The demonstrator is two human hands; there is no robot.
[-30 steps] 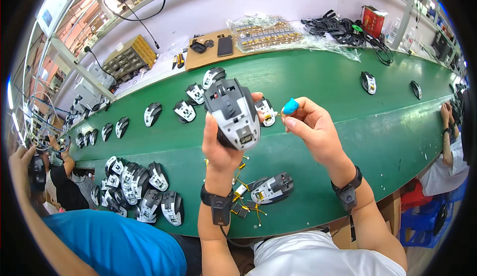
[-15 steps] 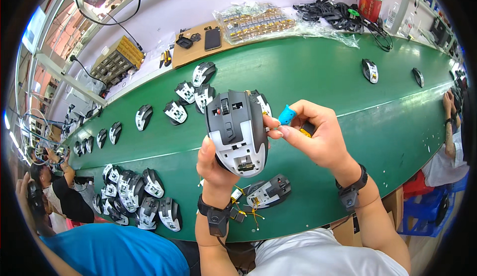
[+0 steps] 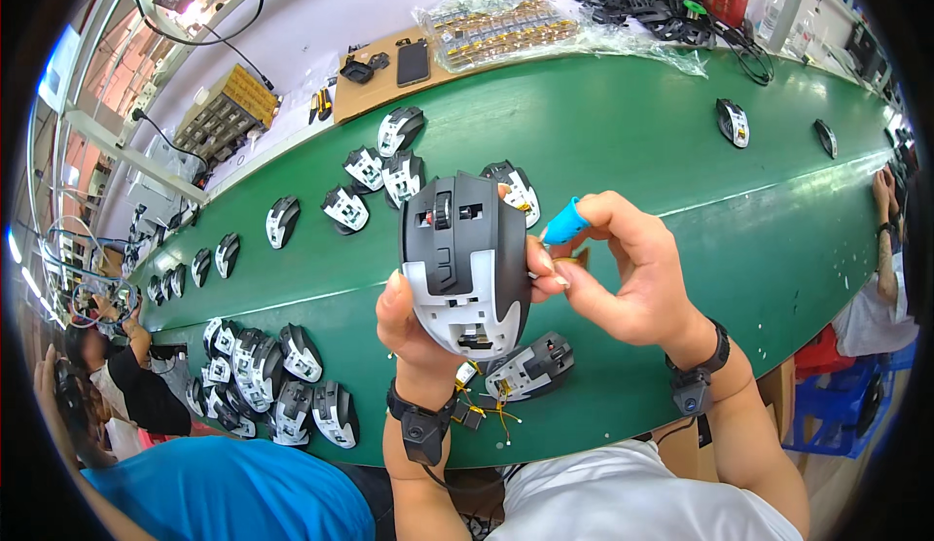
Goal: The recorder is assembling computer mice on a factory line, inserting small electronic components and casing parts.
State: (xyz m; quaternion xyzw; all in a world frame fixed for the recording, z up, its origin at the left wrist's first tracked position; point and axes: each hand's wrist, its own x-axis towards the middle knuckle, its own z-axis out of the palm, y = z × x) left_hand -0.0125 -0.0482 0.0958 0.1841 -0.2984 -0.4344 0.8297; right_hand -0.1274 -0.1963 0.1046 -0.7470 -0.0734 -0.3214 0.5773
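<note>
My left hand (image 3: 416, 332) holds up a black-and-white computer mouse (image 3: 457, 269) with cut-outs in its upper shell. The thumb lies along its left side, and fingertips show past its right edge. Close beside that edge, my right hand (image 3: 632, 269) is closed in a pinch, with a blue finger cot (image 3: 566, 222) on its index finger. A small flat battery (image 3: 576, 258) with a yellow edge is in its fingers, mostly hidden. Below the held mouse, another mouse (image 3: 530, 371) lies on the green table, beside small wired batteries (image 3: 477, 413).
Several mice (image 3: 258, 371) are clustered at the near left, and others (image 3: 384, 166) lie farther back on the green table (image 3: 623, 132). A phone (image 3: 413, 62) rests on cardboard beside a bagged tray of parts (image 3: 501, 30). Co-workers sit at the left and right.
My right hand has turned, so the battery shows only as a thin edge. The held mouse has tilted slightly. The view has shifted a little.
</note>
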